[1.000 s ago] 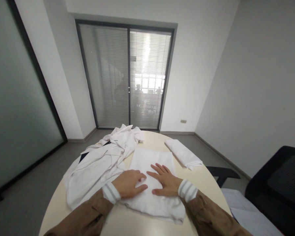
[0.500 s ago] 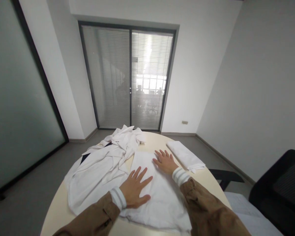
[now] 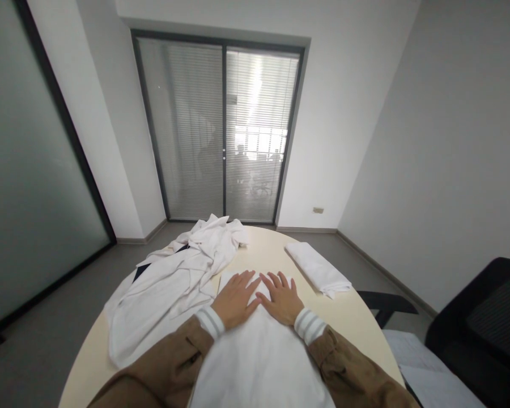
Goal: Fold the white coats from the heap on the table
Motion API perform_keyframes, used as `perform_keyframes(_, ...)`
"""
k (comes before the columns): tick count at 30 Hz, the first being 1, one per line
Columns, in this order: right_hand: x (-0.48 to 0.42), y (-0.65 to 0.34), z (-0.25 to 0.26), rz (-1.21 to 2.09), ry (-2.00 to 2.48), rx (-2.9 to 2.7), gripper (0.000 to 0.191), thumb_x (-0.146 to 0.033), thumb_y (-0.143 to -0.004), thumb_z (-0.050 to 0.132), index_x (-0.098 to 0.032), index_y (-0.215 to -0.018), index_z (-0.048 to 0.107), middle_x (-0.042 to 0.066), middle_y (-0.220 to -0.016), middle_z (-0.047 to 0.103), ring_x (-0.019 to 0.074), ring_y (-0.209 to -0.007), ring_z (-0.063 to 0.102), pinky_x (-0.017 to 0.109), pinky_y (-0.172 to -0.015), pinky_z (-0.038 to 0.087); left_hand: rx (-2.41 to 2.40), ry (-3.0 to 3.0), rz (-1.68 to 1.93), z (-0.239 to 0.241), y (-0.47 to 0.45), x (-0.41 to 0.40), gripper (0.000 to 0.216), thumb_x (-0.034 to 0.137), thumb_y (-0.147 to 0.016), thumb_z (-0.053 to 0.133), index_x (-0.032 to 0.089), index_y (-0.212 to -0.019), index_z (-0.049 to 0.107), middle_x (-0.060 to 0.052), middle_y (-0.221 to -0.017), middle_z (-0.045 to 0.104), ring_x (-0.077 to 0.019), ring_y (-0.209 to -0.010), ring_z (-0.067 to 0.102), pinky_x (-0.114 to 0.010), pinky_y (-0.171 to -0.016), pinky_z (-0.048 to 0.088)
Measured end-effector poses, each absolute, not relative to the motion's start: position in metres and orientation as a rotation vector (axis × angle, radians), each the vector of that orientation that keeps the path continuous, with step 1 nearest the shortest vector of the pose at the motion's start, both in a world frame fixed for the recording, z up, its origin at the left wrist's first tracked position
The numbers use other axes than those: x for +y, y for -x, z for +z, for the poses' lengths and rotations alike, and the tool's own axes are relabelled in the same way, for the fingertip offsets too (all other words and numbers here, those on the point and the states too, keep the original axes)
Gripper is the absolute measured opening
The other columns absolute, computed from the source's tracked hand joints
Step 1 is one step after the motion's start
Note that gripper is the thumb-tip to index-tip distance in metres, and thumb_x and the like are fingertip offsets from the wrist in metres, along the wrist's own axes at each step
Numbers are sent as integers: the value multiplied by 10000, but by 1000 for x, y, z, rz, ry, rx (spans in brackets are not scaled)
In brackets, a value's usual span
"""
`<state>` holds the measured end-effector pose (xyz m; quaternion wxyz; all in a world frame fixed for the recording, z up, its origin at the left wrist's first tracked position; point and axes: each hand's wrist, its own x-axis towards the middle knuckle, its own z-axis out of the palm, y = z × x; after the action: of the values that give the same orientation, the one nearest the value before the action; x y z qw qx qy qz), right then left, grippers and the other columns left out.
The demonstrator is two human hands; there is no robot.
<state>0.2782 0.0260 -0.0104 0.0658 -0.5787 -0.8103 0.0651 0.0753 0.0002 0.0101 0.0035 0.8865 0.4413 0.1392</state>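
A flat white garment (image 3: 259,362) lies on the round cream table (image 3: 357,323) right in front of me. My left hand (image 3: 234,298) and my right hand (image 3: 281,297) both rest palm down on its far end, side by side, fingers spread and almost touching. Brown sleeves with striped cuffs cover both my arms. To the left of my hands sprawls a crumpled pile of white clothes (image 3: 174,277).
A folded white cloth (image 3: 318,268) lies on the table's right side. A black chair (image 3: 480,323) stands at the right, with white sheets (image 3: 429,368) beside it. Glass doors with blinds (image 3: 221,130) close the far wall. Grey floor surrounds the table.
My hands slid over the white garment: first apart, the right one forward, then both came together at its far end. The garment now reaches closer to me.
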Motion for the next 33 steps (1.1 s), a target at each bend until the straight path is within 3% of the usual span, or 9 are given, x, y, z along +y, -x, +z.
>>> perform_keyframes(5,25,-278,-9,217,1799,-2387,616,-565,-987,162,-308,-1539,252,57,-1599,282,323,-1485,139,610,-1146,84,1519,-2647,342,-19,-77,23,632,540,-998,297,191,-1525,300,-167,-1584,287,-324,-1467,241,-524,-1163,250)
perform_keyframes(14,38,-280,-19,281,2050,-2133,831,-681,-924,210,-122,-1536,270,135,-1627,159,303,-1506,36,510,-1176,78,1798,-2524,403,-32,-69,27,723,661,-936,324,216,-1503,382,-175,-1564,329,-385,-1461,227,-551,-1150,236)
perform_keyframes(22,45,-285,-25,348,2064,-2072,890,-678,-917,251,-48,-1544,199,170,-1629,90,304,-1506,50,478,-1186,84,1894,-2427,574,-37,-51,35,650,529,-942,442,95,-1424,486,-242,-1424,483,-379,-1352,409,-514,-1117,307)
perform_keyframes(25,47,-287,-28,353,2040,-2052,875,-670,-915,286,-57,-1537,237,167,-1627,116,318,-1502,74,495,-1188,101,1879,-2316,770,-37,-48,41,576,436,-917,518,47,-1342,542,-251,-1309,544,-364,-1270,477,-492,-1092,345)
perform_keyframes(29,49,-292,-31,304,1974,-1961,793,-590,-923,368,-45,-1498,330,207,-1598,210,338,-1479,192,480,-1181,188,1792,-2059,1104,-36,-43,51,389,230,-838,600,92,-1202,590,-170,-1149,601,-289,-1145,550,-424,-1067,386)
perform_keyframes(33,51,-301,-34,286,1846,-1909,702,-459,-929,413,-21,-1473,345,217,-1564,296,302,-1458,273,424,-1185,243,1797,-1882,1202,-35,-38,59,339,201,-850,567,111,-1177,555,-153,-1126,614,-248,-1075,593,-380,-990,448)
